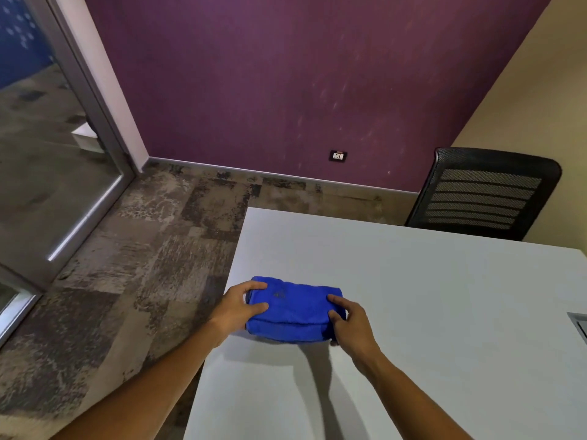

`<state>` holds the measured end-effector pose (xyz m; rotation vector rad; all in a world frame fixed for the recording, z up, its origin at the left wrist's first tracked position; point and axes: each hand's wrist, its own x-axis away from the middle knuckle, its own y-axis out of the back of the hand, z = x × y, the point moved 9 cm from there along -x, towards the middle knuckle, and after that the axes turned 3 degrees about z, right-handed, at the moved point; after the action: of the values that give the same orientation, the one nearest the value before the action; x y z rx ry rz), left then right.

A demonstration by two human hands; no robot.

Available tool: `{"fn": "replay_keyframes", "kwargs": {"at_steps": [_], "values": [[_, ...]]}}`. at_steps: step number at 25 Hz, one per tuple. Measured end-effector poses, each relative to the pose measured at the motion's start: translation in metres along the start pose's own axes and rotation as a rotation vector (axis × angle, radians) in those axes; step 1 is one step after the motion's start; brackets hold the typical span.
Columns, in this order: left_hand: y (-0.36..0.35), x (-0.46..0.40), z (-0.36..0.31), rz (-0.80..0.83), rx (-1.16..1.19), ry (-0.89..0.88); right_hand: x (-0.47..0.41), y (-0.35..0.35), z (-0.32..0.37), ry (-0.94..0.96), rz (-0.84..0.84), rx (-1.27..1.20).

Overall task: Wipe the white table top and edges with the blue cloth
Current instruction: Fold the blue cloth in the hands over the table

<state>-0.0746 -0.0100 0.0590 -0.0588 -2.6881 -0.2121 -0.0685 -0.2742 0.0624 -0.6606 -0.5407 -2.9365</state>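
Head view: folded cloth (293,308) near worktop (413,296) left edge, long axis crosswise, left hand (243,308) and right hand (347,323) fingers clamped on opposite ends.

A: Room round the hands?
B: Cloth (293,308) sits btwn left hand (239,308) and right hand (351,325), both touching its ends. Table (413,296) is bare ahead of and to the right of the right hand.
A: Anything in the way?
B: Grommet (579,322) far right of the right hand, at the frame edge. Chair (482,195) beyond the far edge, well apart. Left of the left hand the top ends, just floor (133,249).
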Motion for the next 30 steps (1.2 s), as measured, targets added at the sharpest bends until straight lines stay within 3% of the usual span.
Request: {"fn": "replay_keyframes", "kwargs": {"at_steps": [4, 11, 24, 28, 30], "values": [[0.011, -0.052, -0.014, 0.060, -0.100, -0.085, -0.054, -0.008, 0.021, 0.075, -0.012, 0.110], [0.024, -0.133, -0.031, 0.007, -0.202, -0.219, -0.129, -0.010, 0.044, 0.180, -0.082, 0.232], [0.017, -0.193, -0.007, -0.067, -0.285, -0.157, -0.183, -0.028, 0.027, 0.050, -0.119, 0.197], [0.014, -0.198, 0.005, -0.063, -0.487, -0.095, -0.193, -0.033, 0.015, 0.013, -0.096, 0.200], [0.016, -0.191, 0.004, -0.165, -0.717, -0.142, -0.192, -0.034, 0.013, 0.011, -0.134, 0.187]]}}
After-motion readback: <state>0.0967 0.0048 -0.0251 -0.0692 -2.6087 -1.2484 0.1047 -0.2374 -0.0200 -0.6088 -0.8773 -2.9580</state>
